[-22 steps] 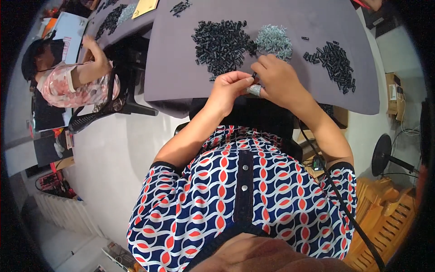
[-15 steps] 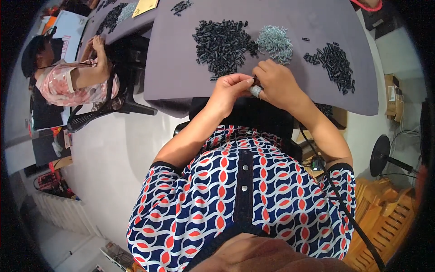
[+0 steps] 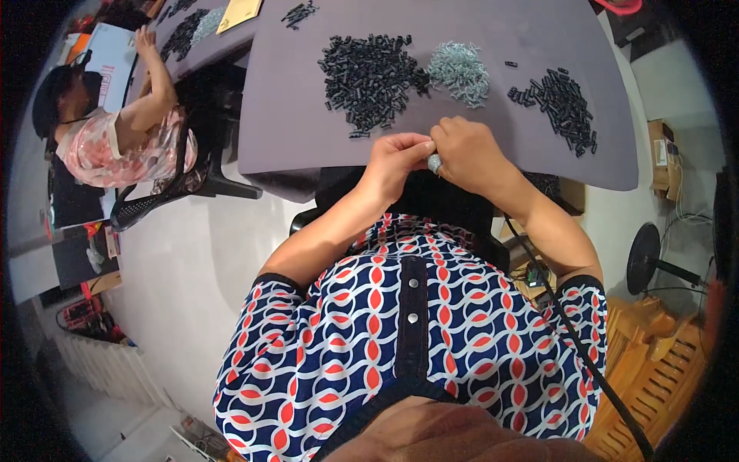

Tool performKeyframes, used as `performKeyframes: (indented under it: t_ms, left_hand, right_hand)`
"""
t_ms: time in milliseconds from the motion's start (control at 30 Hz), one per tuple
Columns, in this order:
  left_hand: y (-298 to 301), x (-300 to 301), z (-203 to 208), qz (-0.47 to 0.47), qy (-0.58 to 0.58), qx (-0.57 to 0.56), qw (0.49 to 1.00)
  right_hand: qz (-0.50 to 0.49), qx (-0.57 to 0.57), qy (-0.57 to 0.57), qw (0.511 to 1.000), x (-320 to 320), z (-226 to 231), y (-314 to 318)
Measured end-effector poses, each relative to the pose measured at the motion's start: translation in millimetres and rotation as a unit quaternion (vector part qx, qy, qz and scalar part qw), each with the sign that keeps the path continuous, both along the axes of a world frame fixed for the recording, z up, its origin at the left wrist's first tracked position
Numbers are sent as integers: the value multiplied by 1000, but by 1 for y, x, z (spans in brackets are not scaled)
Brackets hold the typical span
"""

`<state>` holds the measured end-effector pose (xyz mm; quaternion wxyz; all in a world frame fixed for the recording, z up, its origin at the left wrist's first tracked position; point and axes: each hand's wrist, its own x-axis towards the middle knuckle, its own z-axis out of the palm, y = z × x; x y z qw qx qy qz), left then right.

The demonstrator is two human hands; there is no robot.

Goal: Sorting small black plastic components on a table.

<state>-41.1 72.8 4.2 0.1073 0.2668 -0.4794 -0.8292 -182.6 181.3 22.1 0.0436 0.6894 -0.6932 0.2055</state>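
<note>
My left hand (image 3: 395, 162) and my right hand (image 3: 468, 152) meet at the near edge of the grey cloth-covered table (image 3: 292, 131). Thumb and fingertips of the left hand are pinched together against the right hand's fingers; what lies between them is hidden. From the curled right hand a clump of small silvery pieces (image 3: 434, 163) peeks out. Beyond my hands a large heap of short black tube-like parts (image 3: 366, 81) lies beside a smaller heap of silvery pieces (image 3: 459, 73). To the right is another heap of black parts (image 3: 568, 109).
A co-worker (image 3: 123, 138) sits at the left by a second table, on a black chair (image 3: 150, 200). A yellow flat item (image 3: 240, 14) lies on that table. A black cable (image 3: 573, 335) runs past my right arm. A fan (image 3: 645, 258) and wooden furniture (image 3: 654, 377) are at the right.
My right hand's fingers have curled in closer to the left fingertips, covering the dark bit glimpsed between them. The co-worker's arm has reached forward. The whole view has shifted slightly.
</note>
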Motion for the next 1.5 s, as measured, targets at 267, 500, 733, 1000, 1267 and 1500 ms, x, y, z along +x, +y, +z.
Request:
performKeyframes:
  t_ms: [267, 500, 733, 1000, 1267, 1500]
  left_hand:
    - [4, 1, 3, -34, 16, -169, 985]
    - [-47, 52, 24, 191, 14, -481, 855]
    - [-79, 82, -9, 203, -72, -507, 835]
    - [-64, 76, 0, 112, -93, -627, 765]
    - [-70, 72, -6, 98, -105, -688, 711]
    - [-73, 70, 1, 99, -134, -671, 723]
  right_hand:
    - [-36, -43, -51, 997, -12, 5, 19]
    - [-240, -55, 15, 969, -115, -10, 41]
    - [-226, -56, 17, 972, -136, -37, 18]
    - [-268, -23, -3, 963, -159, -30, 21]
    - [-144, -171, 6, 975, -97, 3, 11]
    - [-73, -101, 14, 992, -48, -15, -21]
